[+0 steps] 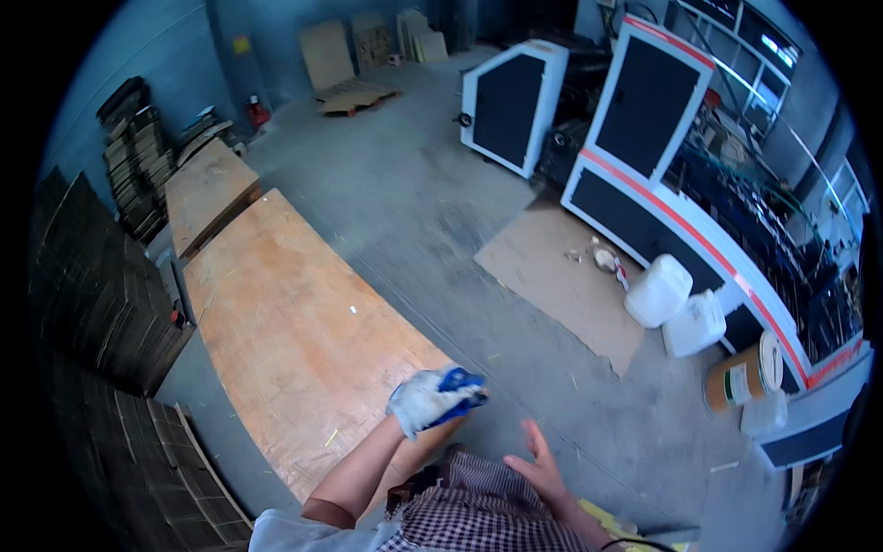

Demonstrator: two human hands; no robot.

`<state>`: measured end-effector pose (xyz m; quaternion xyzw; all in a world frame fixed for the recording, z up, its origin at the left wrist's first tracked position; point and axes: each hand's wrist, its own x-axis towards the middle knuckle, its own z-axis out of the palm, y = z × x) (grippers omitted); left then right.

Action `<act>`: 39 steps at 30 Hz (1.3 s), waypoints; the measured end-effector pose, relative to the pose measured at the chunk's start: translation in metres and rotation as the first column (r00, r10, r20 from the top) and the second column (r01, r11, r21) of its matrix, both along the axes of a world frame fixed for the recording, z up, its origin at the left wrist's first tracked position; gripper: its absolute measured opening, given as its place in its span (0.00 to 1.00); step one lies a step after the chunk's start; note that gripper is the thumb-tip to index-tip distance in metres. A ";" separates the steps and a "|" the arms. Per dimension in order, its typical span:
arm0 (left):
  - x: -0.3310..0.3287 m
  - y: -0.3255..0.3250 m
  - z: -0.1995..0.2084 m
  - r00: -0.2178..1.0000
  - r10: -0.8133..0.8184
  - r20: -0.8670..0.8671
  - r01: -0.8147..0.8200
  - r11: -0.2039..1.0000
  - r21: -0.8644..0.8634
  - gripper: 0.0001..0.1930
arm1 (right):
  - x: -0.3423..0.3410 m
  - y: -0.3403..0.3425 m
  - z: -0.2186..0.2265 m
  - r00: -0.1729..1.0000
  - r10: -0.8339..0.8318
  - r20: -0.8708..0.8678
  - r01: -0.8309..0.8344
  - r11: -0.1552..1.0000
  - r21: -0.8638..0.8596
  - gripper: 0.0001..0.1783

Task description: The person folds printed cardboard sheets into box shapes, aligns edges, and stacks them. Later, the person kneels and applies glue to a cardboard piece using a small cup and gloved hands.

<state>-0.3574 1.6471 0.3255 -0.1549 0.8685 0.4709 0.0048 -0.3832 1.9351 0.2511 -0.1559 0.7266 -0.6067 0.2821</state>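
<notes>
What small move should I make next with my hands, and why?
Perhaps bring your right hand over to your left hand to adjust its glove: the right looks bare, open and free, while the left is gloved, and the two are apart.

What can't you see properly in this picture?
All in the head view:
- Gloved left hand: too blurred to tell whether the blue part is something held.
- Drum label: print too small to read.
- Cardboard stacks: cut off by the dark rim.
- Yellow thing: cut off by the lower edge.
</notes>
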 end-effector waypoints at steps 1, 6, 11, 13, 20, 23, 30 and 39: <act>-0.016 0.017 0.018 0.993 -0.097 0.070 0.102 0.992 -0.070 0.19 | -0.019 -0.018 0.014 0.995 0.048 -0.082 -0.052 0.998 -0.042 0.49; -0.087 0.050 -0.018 1.000 0.015 -0.024 0.002 0.810 0.587 0.15 | -0.108 -0.052 0.020 0.947 0.292 0.136 -0.269 0.949 -0.162 0.43; -0.169 0.053 -0.058 0.924 0.376 -0.073 -0.176 0.585 0.792 0.14 | -0.213 -0.036 0.038 0.837 0.300 0.458 -0.260 0.954 -0.150 0.31; -0.206 0.052 -0.062 0.895 0.420 -0.149 -0.080 0.480 0.873 0.23 | -0.254 -0.034 0.008 0.909 0.021 0.417 0.067 0.979 -0.193 0.27; -0.295 0.081 0.003 0.923 0.381 0.051 0.032 -0.209 0.977 0.46 | -0.378 -0.072 0.028 0.907 -0.074 0.415 0.167 0.967 -0.191 0.32; -0.346 0.075 -0.001 0.926 0.376 0.034 0.023 -0.146 0.989 0.45 | -0.423 -0.134 0.027 0.903 -0.004 0.429 0.125 0.958 -0.256 0.31; -0.361 0.003 -0.015 0.876 0.466 0.120 -0.145 0.019 0.989 0.36 | -0.454 -0.223 0.006 0.958 0.054 0.282 -0.063 0.998 0.022 0.22; -0.450 -0.168 -0.043 0.686 0.597 -0.417 0.417 0.146 0.897 0.54 | -0.554 -0.435 0.014 0.984 0.133 0.120 -0.123 0.989 -0.082 0.19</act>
